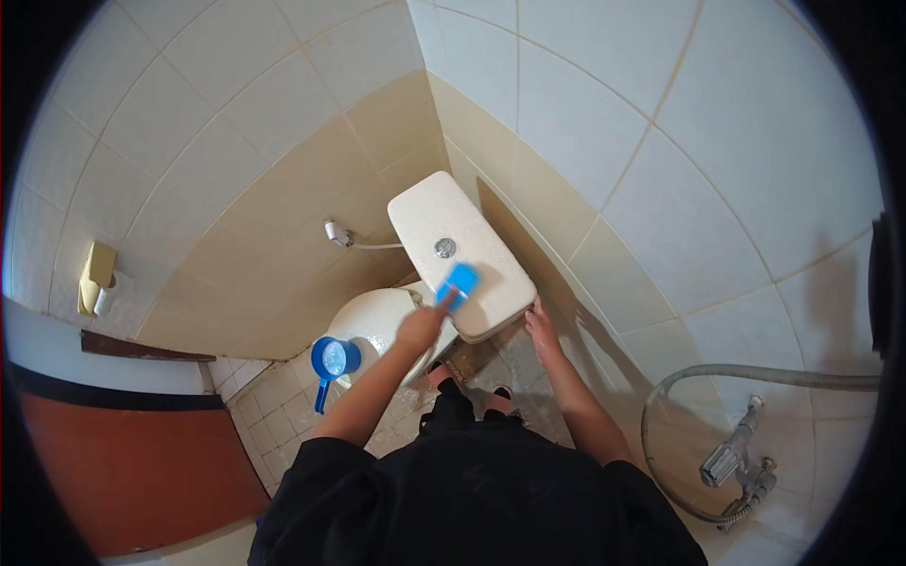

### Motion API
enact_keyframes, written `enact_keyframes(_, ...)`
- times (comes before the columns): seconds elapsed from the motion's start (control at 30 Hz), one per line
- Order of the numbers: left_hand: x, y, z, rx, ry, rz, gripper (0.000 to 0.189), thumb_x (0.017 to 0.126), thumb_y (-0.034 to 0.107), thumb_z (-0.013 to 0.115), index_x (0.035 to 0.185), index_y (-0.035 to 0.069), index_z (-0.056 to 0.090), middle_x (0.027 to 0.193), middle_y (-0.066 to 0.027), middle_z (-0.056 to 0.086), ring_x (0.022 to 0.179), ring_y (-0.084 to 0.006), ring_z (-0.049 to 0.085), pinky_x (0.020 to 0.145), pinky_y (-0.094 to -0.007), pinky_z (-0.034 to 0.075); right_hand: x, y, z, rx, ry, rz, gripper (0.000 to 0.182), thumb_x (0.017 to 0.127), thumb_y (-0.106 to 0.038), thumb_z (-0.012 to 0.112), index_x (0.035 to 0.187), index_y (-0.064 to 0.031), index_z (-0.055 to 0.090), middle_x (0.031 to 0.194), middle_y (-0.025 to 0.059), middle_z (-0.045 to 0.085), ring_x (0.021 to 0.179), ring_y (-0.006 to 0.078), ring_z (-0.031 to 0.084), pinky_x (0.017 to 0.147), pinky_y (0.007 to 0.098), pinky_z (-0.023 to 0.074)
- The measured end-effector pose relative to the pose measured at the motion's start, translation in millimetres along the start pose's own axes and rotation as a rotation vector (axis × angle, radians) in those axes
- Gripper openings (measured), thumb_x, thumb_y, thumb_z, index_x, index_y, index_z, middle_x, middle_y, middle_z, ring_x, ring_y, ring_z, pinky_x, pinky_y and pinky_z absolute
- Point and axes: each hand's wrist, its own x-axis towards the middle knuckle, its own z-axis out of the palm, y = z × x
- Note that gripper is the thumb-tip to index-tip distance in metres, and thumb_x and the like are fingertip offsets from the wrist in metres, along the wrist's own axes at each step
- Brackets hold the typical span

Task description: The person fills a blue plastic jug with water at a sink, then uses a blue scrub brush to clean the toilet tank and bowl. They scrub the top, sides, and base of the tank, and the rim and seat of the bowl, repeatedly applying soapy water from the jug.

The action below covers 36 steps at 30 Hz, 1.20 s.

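My left hand is shut on a blue scrub brush, slightly blurred, over the white toilet cistern lid. The brush lies between the round chrome flush button and the lid's near end. At the lid's near right corner, my right hand touches the edge with its fingers; it holds no tool that I can see. The toilet's closed seat cover is to the left of the cistern. On it stands a blue plastic dipper with water in it, its handle pointing towards me.
A white bidet sprayer hangs on the tiled wall behind the toilet. To the right are a chrome tap and a grey hose. A yellowish holder is on the left wall, above a reddish-brown door. My feet stand on the tiled floor.
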Motion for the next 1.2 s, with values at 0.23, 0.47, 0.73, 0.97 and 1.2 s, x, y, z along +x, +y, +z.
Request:
enact_keyframes(0.23, -4, -24, -11, -0.144, 0.075, -0.144, 0.060, 0.085, 0.017, 0.043, 0.136, 0.026, 0.013, 0.079, -0.0189, 0.061, 0.066, -0.0324, 0.060, 0.059, -0.0441, 0.046, 9, 16, -10, -0.038, 0.037, -0.040, 0.061, 0.088, -0.024, 0.038, 0.138, -0.0099, 0.006, 0.144, 0.0101, 0.011, 0.130, 0.0225, 0.018, 0.102, 0.0410, 0.0181)
enact_keyframes(0.47, -44, 27, 16, -0.184, -0.099, 0.015, 0.055, 0.088, 0.029, 0.043, 0.135, 0.028, 0.016, 0.075, -0.0227, 0.058, 0.065, -0.0362, 0.059, 0.059, -0.0454, 0.045, 1, 5, 2, -0.183, 0.139, -0.046, 0.061, 0.089, -0.027, 0.041, 0.137, -0.0060, 0.009, 0.143, 0.0124, 0.011, 0.131, 0.0229, 0.015, 0.103, 0.0368, 0.0173)
enact_keyframes(0.73, -22, -4, 47, -0.442, 0.246, -0.122, 0.059, 0.087, 0.020, 0.044, 0.137, 0.022, 0.012, 0.064, -0.0246, 0.055, 0.058, -0.0400, 0.055, 0.055, -0.0485, 0.041, 24, 13, 21, -1.167, 0.274, -0.534, 0.061, 0.084, -0.026, 0.047, 0.133, 0.0011, 0.021, 0.140, 0.0193, 0.016, 0.129, 0.0372, 0.013, 0.102, 0.0494, 0.0163)
enact_keyframes(0.97, -32, -28, 71, -0.810, 0.395, -0.268, 0.053, 0.087, 0.023, 0.045, 0.135, 0.025, 0.022, 0.080, -0.0246, 0.058, 0.071, -0.0358, 0.060, 0.062, -0.0426, 0.045, 51, -7, 48, -1.459, 0.270, -0.543, 0.063, 0.083, -0.031, 0.048, 0.133, -0.0012, 0.023, 0.140, 0.0175, 0.017, 0.129, 0.0363, 0.014, 0.100, 0.0549, 0.0143)
enact_keyframes(1.2, -47, 21, 143, -1.171, 0.495, -0.219, 0.049, 0.090, 0.022, 0.038, 0.136, 0.017, 0.021, 0.118, -0.0228, 0.048, 0.104, -0.0278, 0.053, 0.084, -0.0323, 0.041, 76, -18, 75, -1.563, 0.273, -0.569, 0.060, 0.086, -0.032, 0.043, 0.133, -0.0035, 0.022, 0.141, 0.0169, 0.016, 0.130, 0.0363, 0.011, 0.099, 0.0574, 0.0119)
